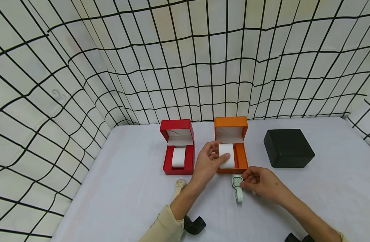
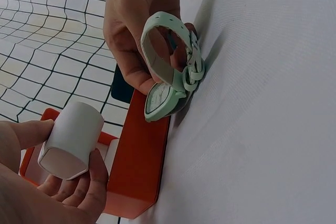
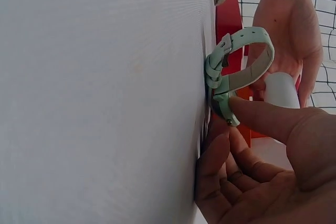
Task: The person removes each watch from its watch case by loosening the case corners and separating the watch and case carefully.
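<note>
Mint green, the watch sits just in front of the open orange box, at the fingertips of the right hand. Its buckled strap forms a loop; its case is a rounded square. That hand pinches the case; the left hand grips a smooth white cushion.
</note>
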`<state>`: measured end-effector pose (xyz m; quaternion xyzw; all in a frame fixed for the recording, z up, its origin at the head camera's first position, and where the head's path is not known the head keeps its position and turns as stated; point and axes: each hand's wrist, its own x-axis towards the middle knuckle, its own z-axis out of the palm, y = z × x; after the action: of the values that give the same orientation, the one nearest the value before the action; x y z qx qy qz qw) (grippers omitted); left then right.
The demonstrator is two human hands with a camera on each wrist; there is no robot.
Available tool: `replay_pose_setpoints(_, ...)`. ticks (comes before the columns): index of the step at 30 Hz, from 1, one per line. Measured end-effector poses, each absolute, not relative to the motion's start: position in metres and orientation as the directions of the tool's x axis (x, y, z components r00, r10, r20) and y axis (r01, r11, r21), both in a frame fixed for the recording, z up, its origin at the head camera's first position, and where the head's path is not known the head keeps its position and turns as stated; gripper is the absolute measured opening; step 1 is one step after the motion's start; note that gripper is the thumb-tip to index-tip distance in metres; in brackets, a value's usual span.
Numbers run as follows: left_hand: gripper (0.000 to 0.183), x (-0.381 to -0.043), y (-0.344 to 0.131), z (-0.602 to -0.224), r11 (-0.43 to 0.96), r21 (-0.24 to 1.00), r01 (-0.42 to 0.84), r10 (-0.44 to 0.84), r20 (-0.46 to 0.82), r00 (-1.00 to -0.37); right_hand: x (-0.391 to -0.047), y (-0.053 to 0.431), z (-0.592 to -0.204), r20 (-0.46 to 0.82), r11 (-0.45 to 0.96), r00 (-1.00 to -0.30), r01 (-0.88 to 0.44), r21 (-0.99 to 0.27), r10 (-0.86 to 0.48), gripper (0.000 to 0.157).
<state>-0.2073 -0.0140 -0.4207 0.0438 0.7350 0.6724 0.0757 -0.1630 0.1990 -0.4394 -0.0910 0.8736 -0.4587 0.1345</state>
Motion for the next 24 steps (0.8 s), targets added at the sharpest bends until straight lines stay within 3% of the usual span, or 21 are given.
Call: replay_pose_setpoints(24, 0.053, -0.2078, -0.0145, -0.4217, 0.097, 0.995, -0.035, 0.169, -0.051, -0.984, -0.1634, 0.2036, -0.4323, -0.175, 0.636, -0.955, -0.019, -0.771, -0.24, 0.023)
